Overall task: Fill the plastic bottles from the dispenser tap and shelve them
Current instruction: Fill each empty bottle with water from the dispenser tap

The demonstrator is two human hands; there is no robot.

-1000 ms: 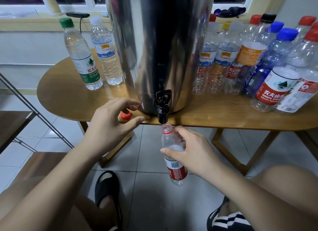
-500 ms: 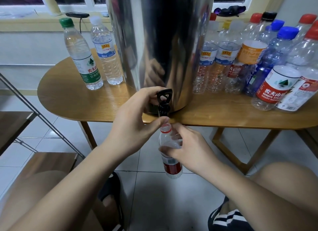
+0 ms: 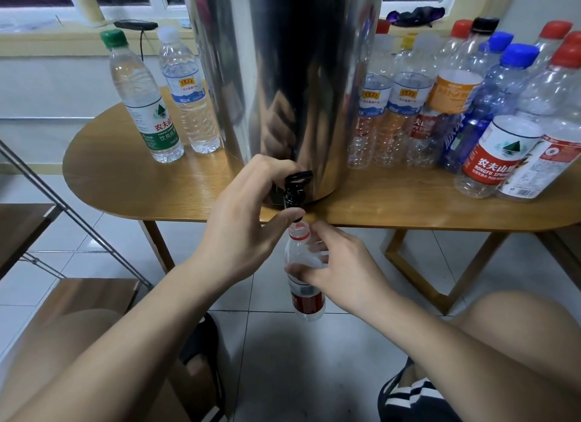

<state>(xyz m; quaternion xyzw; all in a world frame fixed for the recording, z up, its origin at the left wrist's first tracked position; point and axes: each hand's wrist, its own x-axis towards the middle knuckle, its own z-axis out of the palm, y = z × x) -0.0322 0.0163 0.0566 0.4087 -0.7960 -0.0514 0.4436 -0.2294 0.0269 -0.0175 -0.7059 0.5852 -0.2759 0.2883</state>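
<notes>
A tall steel dispenser [image 3: 283,75] stands on the wooden table [image 3: 141,185], its black tap [image 3: 295,189] hanging over the front edge. My left hand [image 3: 248,220] grips the tap, fingers curled over its lever and thumb under the spout. My right hand [image 3: 339,267] holds an uncapped clear bottle with a red label [image 3: 306,299] upright, its mouth just below the spout. No water stream is visible.
Two capped bottles [image 3: 141,107] stand left of the dispenser, and several mostly empty capped bottles [image 3: 471,107] crowd the table's right side. A metal-framed wooden shelf [image 3: 28,233] is at the left. My knees and sandalled feet are on the tiled floor below.
My left hand left the red cap at the table edge and moved right onto the tap. My right hand raised the bottle until its mouth met the spout.
</notes>
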